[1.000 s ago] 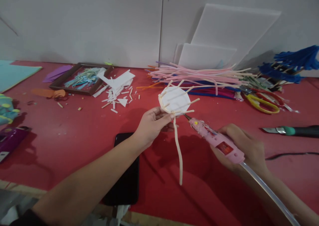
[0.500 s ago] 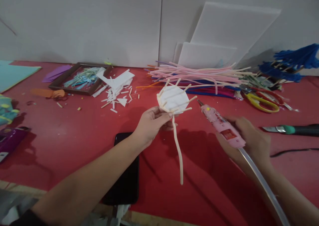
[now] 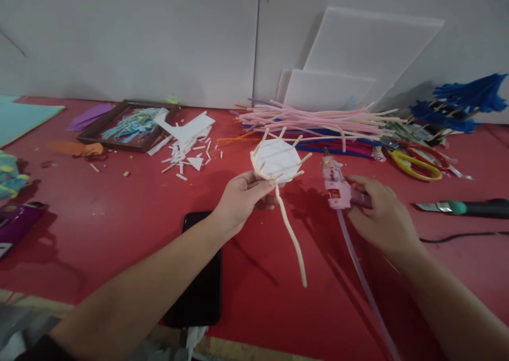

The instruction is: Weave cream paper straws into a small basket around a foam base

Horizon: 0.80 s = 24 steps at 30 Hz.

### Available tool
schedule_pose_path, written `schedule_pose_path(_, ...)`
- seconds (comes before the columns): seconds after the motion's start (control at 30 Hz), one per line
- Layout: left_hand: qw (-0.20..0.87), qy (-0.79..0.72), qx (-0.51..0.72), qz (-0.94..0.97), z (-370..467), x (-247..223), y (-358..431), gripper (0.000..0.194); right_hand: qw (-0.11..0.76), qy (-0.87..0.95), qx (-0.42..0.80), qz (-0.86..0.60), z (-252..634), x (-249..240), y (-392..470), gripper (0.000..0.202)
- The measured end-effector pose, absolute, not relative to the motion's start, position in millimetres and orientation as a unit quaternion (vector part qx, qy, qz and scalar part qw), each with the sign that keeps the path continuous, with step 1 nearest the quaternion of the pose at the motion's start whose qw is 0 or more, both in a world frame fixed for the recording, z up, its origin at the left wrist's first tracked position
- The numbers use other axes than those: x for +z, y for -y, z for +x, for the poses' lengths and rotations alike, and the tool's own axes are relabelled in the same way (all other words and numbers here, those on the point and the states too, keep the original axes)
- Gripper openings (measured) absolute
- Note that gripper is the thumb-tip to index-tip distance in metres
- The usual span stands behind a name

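Note:
Pinched at its lower edge by my left hand point(image 3: 240, 199) is a white disc point(image 3: 278, 160) with several short cream stems sticking out around it. One long cream pipe cleaner point(image 3: 292, 234) hangs down from the disc beside my fingertips. My right hand point(image 3: 384, 212) grips the handle of a pink glue gun point(image 3: 334, 183), its nozzle pointing away from me, to the right of the disc and apart from it. A long clear glue stick point(image 3: 363, 281) trails out of the gun's back end.
Pink and cream pipe cleaners point(image 3: 310, 121) lie along the wall. Scissors with yellow handles point(image 3: 415, 166) and a utility knife point(image 3: 473, 208) are on the right. White scraps point(image 3: 186, 138) and a brown frame point(image 3: 95, 137) lie left of centre. A black phone point(image 3: 202, 292) is under my left forearm.
The glue gun has turned more upright, its back end swinging left, and my right hand has shifted slightly left. The hanging pipe cleaner's lower end has swung right. My left hand stays put.

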State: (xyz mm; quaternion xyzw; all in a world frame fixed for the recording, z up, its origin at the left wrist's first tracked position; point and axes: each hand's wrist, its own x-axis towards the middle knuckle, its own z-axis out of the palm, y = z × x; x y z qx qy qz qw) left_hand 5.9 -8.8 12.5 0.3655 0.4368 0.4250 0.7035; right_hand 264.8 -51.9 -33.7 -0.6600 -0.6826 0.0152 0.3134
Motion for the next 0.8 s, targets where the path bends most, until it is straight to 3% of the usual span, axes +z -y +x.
schedule_pose_path(0.37, 0.697, -0.436, 0.413, 0.392, 5, 9, 8, 0.017, 0.25, 0.696, -0.097, -0.667, 255, -33, 52, 0.038)
schedule_pose_path(0.47, 0.695, -0.428, 0.401, 0.416, 5, 7, 8, 0.02, 0.301, 0.691, -0.102, -0.649, 236, -18, 67, 0.027)
schedule_pose_path(0.53, 0.693, -0.417, 0.394, 0.436, 5, 5, 9, 0.023, 0.381, 0.693, 0.01, -0.612, 219, -9, 78, 0.018)
schedule_pose_path(0.6, 0.697, -0.402, 0.384, 0.453, 5, 5, 10, 0.026, 0.422, 0.664, 0.239, -0.569, 204, -4, 86, 0.014)
schedule_pose_path(0.7, 0.708, -0.378, 0.375, 0.464, 6, 5, 12, 0.027, 0.421, 0.524, 0.568, -0.475, 186, -2, 91, 0.029)
schedule_pose_path(0.8, 0.718, -0.369, 0.364, 0.464, 7, 5, 13, 0.028, 0.395, 0.402, 0.723, -0.4, 180, -1, 89, 0.041)
